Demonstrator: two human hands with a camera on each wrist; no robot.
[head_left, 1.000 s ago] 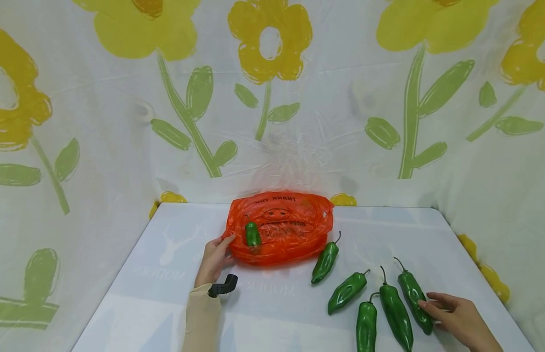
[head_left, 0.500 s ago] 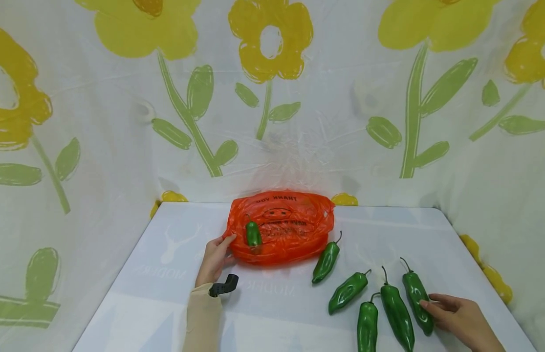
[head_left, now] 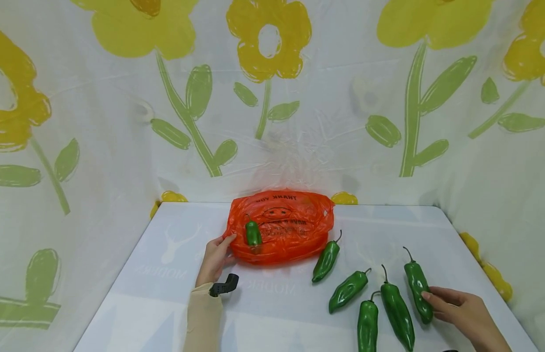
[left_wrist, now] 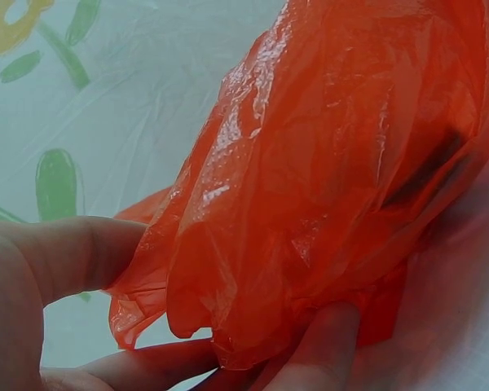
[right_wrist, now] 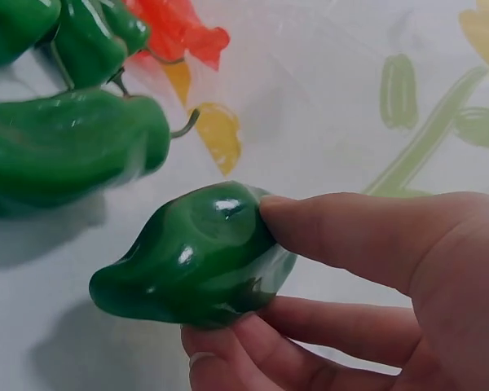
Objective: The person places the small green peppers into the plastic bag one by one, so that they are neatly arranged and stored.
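Note:
My right hand (head_left: 463, 310) pinches a long green pepper (head_left: 416, 288) between thumb and fingers at the right side of the table. In the right wrist view this pepper (right_wrist: 191, 252) points its narrow tip to the left, its far end hidden by the thumb side. At the left, my left hand (head_left: 216, 256) grips the edge of a red plastic bag (head_left: 290, 220), thumb on top and fingers beneath. One green pepper (head_left: 252, 233) lies in the bag's mouth, its lower end covered by red plastic. The left wrist view shows crumpled bag plastic (left_wrist: 285, 179) between the fingers.
Several more green peppers lie on the white table (head_left: 166, 283): one (head_left: 326, 261) beside the bag's right corner, another (head_left: 349, 291) nearer, and two (head_left: 367, 322) close to my right hand. A flower-printed curtain (head_left: 334, 122) stands behind and along both sides.
My right hand has taken hold of the rightmost pepper and moved it slightly up and away from its neighbour. The left hand and bag stay in place.

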